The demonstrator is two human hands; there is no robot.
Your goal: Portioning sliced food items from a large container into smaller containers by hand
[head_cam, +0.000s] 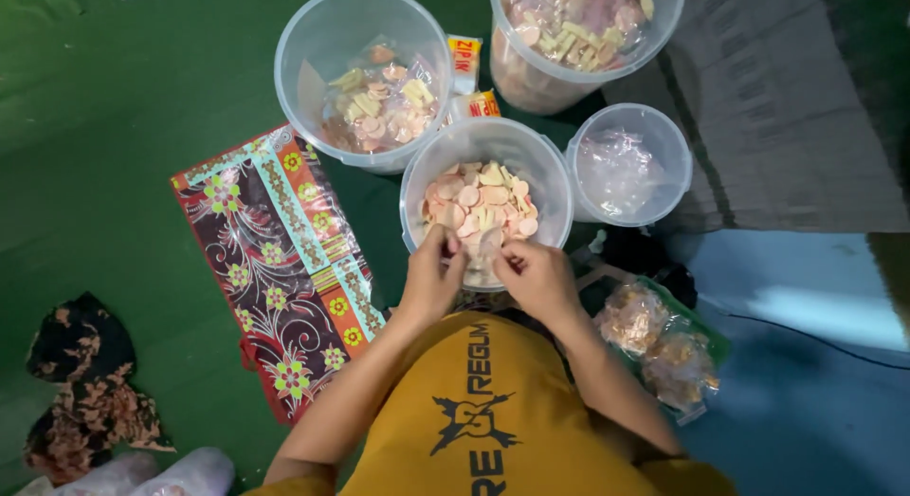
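Observation:
My left hand (431,280) and my right hand (538,276) meet at the near rim of a clear plastic tub (413,178). The tub holds pink round and pale yellow stick-shaped crackers (482,200). Both hands pinch a small clear plastic bag (487,249) between them, with a few crackers showing inside it. My yellow shirt fills the bottom of the view.
Two more cracker tubs stand behind, one at the back left (301,50) and one at the top (664,17). To the right, a tub (675,178) holds clear bags. Filled snack bags (656,346) lie at my right, a patterned cloth (275,259) at my left.

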